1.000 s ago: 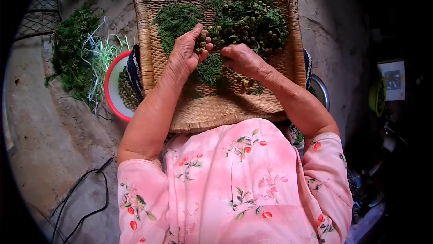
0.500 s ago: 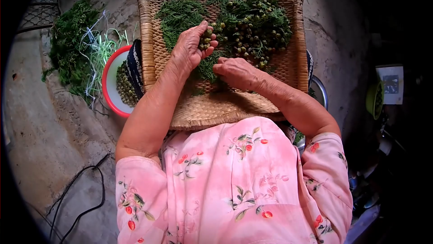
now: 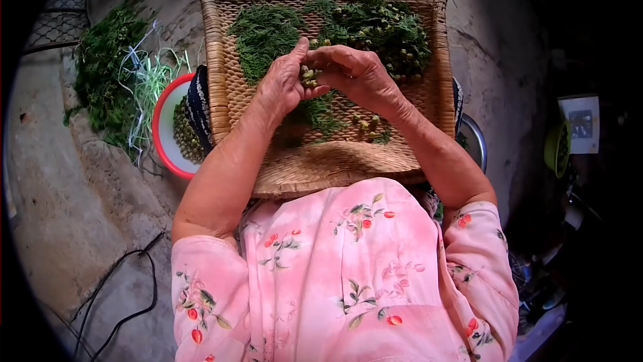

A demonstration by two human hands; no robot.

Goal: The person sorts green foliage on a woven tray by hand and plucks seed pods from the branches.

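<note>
Several small green seed cones (image 3: pixel 309 77) rest in my left hand (image 3: pixel 284 82), whose fingers curl up around them. My right hand (image 3: pixel 365 79) meets it from the right, fingers bent in a pinch over the left palm; whatever is between its fingertips is hidden. Both hands are above a woven wicker tray (image 3: pixel 231 107) in front of me. Under and beyond them lie flat green conifer sprigs (image 3: pixel 268 30) on the left and a heap of sprigs with cones (image 3: pixel 385 30) on the right. A few loose cones (image 3: pixel 368 124) lie nearer me.
A red-rimmed white basin (image 3: pixel 163 121) holding many cones stands left of the tray. Beside it are pale plastic strings (image 3: pixel 151 81) and piled greenery (image 3: pixel 107 74). A metal basin rim (image 3: pixel 479 141) shows at right. A black cable (image 3: pixel 151 271) lies on the floor.
My right hand has lifted from the sprigs on the tray and moved up to my left hand. A few cones on the tray's near right are now uncovered. My left hand has dipped slightly.
</note>
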